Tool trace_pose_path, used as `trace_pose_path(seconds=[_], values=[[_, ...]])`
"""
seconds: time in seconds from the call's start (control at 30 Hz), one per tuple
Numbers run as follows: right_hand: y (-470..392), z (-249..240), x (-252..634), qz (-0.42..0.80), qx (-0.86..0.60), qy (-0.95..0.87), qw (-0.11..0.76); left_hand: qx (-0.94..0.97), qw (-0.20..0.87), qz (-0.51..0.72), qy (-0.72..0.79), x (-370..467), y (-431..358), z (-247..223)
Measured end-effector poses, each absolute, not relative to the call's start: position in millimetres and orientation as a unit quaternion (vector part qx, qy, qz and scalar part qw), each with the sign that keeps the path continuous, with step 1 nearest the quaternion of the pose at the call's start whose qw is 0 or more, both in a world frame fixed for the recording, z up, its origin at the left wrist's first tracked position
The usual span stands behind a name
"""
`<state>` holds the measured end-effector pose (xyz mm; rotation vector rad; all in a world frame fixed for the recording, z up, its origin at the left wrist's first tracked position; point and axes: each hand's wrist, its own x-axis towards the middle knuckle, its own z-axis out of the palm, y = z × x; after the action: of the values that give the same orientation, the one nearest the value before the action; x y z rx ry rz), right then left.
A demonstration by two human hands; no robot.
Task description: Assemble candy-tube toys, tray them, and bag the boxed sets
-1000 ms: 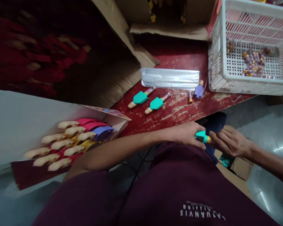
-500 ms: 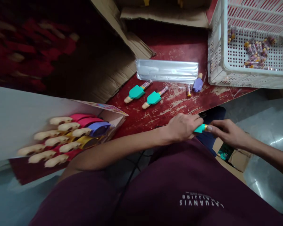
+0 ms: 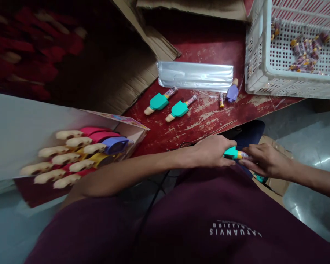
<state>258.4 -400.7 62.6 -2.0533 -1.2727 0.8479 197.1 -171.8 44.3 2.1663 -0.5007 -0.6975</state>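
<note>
The left hand (image 3: 216, 151) clasps a blocky teal plastic toy (image 3: 231, 153), seemingly steadying it. The right hand (image 3: 268, 160) pinches its yellow-ended clear plastic tube (image 3: 242, 155).

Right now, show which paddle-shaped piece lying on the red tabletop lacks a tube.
The purple piece, rightmost, beside a loose tube; the left teal piece and middle teal piece each have one.

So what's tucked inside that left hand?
The left hand grips a teal piece. One end shows, meeting the yellow end of a clear tube held by the right hand. The palm and fingers cover the rest, so its other end can't be seen.
</note>
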Motion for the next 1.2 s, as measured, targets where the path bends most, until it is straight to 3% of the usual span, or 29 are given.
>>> trace_pose_path(seconds=[0.13, 0.23, 0.33, 0.43, 0.53, 0.7, 0.83, 1.0, 1.2], values=[[-389.7, 61.6, 258.8, 0.579, -0.703, -0.124, 0.393, 0.912, 0.28, -0.2, -0.224, 196.9, -172.5, 45.3], [-386.6, 61.7, 266.0, 0.614, -0.687, -0.083, 0.38, 0.916, 0.255, -0.193, -0.242, 202.6, -171.4, 42.4], [-390.5, 61.8, 273.1, 0.5, -0.772, -0.223, 0.324, 0.905, 0.291, -0.206, -0.231, 207.7, -167.6, 32.8], [-404.9, 57.1, 282.5, 0.265, -0.85, -0.362, 0.276, 0.907, 0.328, -0.194, -0.179, 204.8, -160.7, 13.8], [-428.3, 47.2, 299.5, 0.105, -0.898, -0.353, 0.24, 0.933, 0.326, -0.136, -0.065, 194.8, -147.1, -12.6], [-465.0, 33.4, 336.2, 0.082, -0.944, -0.231, 0.22, 0.964, 0.219, -0.064, 0.137, 192.9, -98.8, -58.6], [-461.7, 23.7, 346.7, 0.042, -0.936, -0.274, 0.217, 0.961, 0.173, -0.035, 0.214, 209.7, -62.5, -79.7], [-375.5, -2.6, 321.4, -0.038, -0.819, -0.511, 0.259, 0.939, 0.27, -0.068, 0.203, 202.0, -78.0, -54.8], [-259.5, -29.0, 287.4, -0.023, -0.685, -0.701, 0.197, 0.895, 0.388, -0.171, 0.137, 167.9, -95.1, -9.1]])
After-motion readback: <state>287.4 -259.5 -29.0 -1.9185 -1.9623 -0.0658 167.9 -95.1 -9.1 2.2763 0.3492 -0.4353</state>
